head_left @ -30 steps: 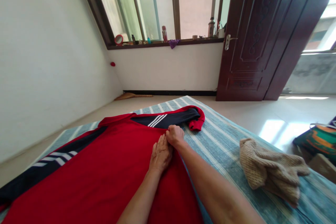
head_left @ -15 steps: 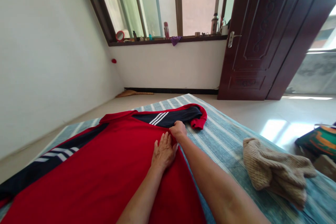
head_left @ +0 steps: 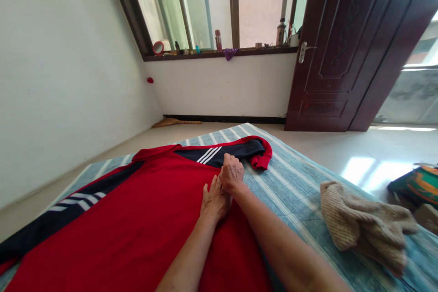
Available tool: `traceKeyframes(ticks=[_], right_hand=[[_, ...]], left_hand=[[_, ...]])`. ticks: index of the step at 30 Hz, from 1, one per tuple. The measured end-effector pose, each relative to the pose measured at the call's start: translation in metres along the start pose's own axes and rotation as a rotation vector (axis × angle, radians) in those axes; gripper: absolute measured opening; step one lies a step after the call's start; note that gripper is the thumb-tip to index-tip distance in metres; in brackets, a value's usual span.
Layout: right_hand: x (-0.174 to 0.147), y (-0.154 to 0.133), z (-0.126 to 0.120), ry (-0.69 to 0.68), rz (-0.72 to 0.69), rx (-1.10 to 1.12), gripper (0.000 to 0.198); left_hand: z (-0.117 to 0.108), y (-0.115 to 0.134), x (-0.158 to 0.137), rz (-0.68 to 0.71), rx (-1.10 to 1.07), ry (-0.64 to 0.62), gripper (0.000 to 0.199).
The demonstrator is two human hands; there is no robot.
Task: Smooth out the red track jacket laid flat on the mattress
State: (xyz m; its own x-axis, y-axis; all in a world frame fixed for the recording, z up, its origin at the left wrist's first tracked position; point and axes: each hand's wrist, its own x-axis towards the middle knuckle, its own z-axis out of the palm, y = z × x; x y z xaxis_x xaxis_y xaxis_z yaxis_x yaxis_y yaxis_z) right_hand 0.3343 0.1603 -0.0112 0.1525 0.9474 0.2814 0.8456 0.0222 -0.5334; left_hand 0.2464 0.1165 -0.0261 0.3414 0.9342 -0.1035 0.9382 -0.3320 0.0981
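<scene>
A red jacket with dark navy sleeves and white stripes lies spread over a bed with a blue-striped sheet. My left hand rests on the red cloth near the right armpit, fingers stretched out. Beside it and partly over it, my right hand is closed on the jacket where the right sleeve joins the body. Its fingertips are hidden beneath the hand. That sleeve reaches away and its red cuff curls back at the end. The other sleeve stretches down to the left.
A crumpled beige knitted garment lies on the sheet at the right. A green and orange bag is beyond the bed's right edge. Past the bed are a broom, a brown door and a windowsill holding bottles and small items.
My right hand has rolled over and shifted slightly, its back now turned up and closer over my left hand. My left hand stays flat on the jacket.
</scene>
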Motion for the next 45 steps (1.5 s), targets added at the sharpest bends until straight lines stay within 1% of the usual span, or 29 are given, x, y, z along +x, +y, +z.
traceKeyframes(ticks=[2,4,8,11,14,18,23,26,31,36,41,45], right_hand=[[-0.005,0.002,0.001,-0.027,-0.122,0.002,0.027],[-0.007,0.01,0.003,-0.072,-0.195,0.006,0.023],[-0.006,0.027,0.004,-0.107,-0.228,0.013,0.028],[-0.013,0.026,-0.005,-0.091,-0.257,0.015,0.026],[-0.034,0.018,-0.019,-0.061,-0.265,0.006,0.021],[-0.073,0.011,-0.034,-0.042,-0.241,-0.012,0.023],[-0.111,0.016,-0.046,-0.071,-0.252,-0.032,0.018],[-0.123,0.021,-0.048,-0.098,-0.274,-0.039,0.022],[-0.13,0.033,-0.044,-0.1,-0.27,-0.037,0.023],[-0.128,0.038,-0.043,-0.069,-0.289,-0.049,0.023],[-0.128,0.038,-0.044,-0.059,-0.281,-0.065,0.022],[-0.128,0.04,-0.046,-0.073,-0.295,-0.091,0.019]], left_hand=[[0.0,0.0,0.0,0.006,0.008,-0.008,0.058],[0.001,0.001,0.0,-0.015,0.023,-0.007,0.057],[0.0,0.003,0.001,-0.052,0.023,0.009,0.059],[0.0,0.001,0.003,-0.034,0.013,-0.002,0.058],[-0.001,-0.003,0.005,-0.014,0.007,-0.007,0.056],[-0.01,-0.007,0.005,0.018,-0.001,0.053,0.053],[-0.018,-0.009,0.006,-0.011,0.019,0.147,0.051],[-0.016,-0.006,0.01,-0.005,0.027,0.16,0.052],[-0.007,0.001,0.02,0.036,0.024,0.123,0.054],[-0.001,0.005,0.024,0.03,0.024,0.077,0.055],[-0.009,0.008,0.023,0.018,0.024,0.067,0.055],[-0.016,0.007,0.006,0.02,0.044,0.115,0.056]])
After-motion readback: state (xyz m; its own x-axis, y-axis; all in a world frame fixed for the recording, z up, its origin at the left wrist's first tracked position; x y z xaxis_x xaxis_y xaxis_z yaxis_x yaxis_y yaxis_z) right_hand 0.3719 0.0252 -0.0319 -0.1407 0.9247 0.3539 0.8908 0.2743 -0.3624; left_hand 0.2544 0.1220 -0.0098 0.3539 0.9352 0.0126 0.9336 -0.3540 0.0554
